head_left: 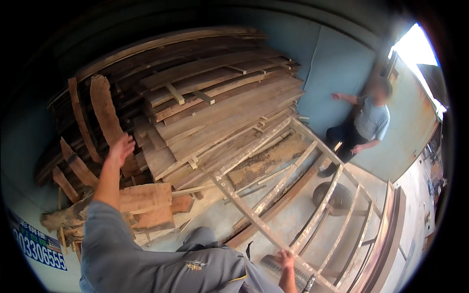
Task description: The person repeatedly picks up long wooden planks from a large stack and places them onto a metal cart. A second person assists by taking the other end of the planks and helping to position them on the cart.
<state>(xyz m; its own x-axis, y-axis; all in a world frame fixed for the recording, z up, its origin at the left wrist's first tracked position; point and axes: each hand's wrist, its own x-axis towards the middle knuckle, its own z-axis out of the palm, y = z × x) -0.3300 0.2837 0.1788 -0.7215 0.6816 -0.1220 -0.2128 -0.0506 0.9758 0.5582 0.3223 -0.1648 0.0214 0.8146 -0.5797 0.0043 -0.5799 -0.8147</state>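
My left hand is stretched out on the left, its fingers apart and holding nothing. It is near the lower end of an upright live-edge wood slab; whether the fingertips touch it, I cannot tell. At the lower right, my right hand is closed round the near rail of a wide wooden ladder spattered with pale paint. The ladder slants across the space in front of me, its rungs running away toward the far rail. One end lies close to the stacked boards.
A person in a grey shirt stands beyond the ladder, near a blue wall. Beneath the ladder are a round dark tyre and a long beam. Shorter slabs lie left of my legs; long boards stand at the right.
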